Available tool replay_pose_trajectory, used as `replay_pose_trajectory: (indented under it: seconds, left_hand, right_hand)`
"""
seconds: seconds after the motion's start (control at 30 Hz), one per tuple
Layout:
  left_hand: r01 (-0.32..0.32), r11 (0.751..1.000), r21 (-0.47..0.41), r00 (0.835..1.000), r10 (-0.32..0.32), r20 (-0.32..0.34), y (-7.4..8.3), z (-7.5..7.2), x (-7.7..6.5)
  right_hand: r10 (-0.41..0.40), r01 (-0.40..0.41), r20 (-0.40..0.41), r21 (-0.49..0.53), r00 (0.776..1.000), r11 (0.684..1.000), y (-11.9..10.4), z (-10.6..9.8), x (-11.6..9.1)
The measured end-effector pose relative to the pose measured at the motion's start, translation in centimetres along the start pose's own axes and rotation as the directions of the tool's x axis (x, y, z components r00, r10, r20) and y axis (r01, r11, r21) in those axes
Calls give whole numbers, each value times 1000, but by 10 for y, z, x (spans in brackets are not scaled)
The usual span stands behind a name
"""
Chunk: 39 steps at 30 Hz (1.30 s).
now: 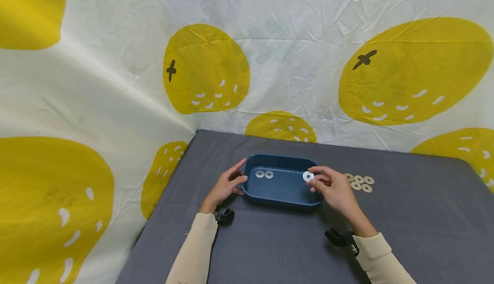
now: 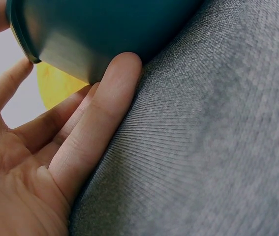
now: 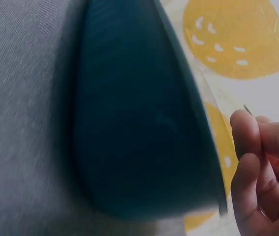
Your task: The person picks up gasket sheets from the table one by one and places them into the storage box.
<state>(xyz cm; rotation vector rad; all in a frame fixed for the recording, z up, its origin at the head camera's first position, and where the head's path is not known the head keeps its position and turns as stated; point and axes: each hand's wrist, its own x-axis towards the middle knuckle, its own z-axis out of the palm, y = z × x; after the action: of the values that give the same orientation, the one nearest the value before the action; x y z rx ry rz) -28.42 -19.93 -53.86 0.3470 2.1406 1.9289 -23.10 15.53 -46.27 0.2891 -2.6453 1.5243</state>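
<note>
A dark blue rectangular tray (image 1: pixel 283 202) lies on the grey cloth, with two silvery washers (image 1: pixel 260 174) side by side at the left of its floor. My left hand (image 1: pixel 225 188) holds the tray's left end, thumb on the rim; in the left wrist view its fingers (image 2: pixel 100 118) lie against the outer wall. Over the right end of the tray, my right hand (image 1: pixel 335 190) pinches a shiny washer (image 1: pixel 308 176) between thumb and fingertips. From the right wrist only a thin edge of that washer (image 3: pixel 247 110) shows, above the rim's level.
Several washers (image 1: pixel 358 179) lie in two rows on the cloth right of the tray, partly behind my right hand. A white sheet with yellow fruit shapes (image 1: pixel 206 69) rises behind and to the left of the grey-covered table (image 1: pixel 270 249).
</note>
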Motion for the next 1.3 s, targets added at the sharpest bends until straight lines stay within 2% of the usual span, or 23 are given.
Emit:
replay_pose_trajectory:
  seconds: [0.73,1.1,1.3]
  left_hand:
    - [-10,1000,0,1000,10,-6,-1,0,1]
    - [-20,1000,3,1000,20,-5,-4,-1,1]
    - [-16,1000,1,1000,16,-2,-5,-2,2]
  right_hand:
    - [41,-46,34,150,999,988,-26,50,36]
    - [102,-106,30,217,994,971,-24,69,57]
    - [111,-113,23,211,994,971,-20,77,63]
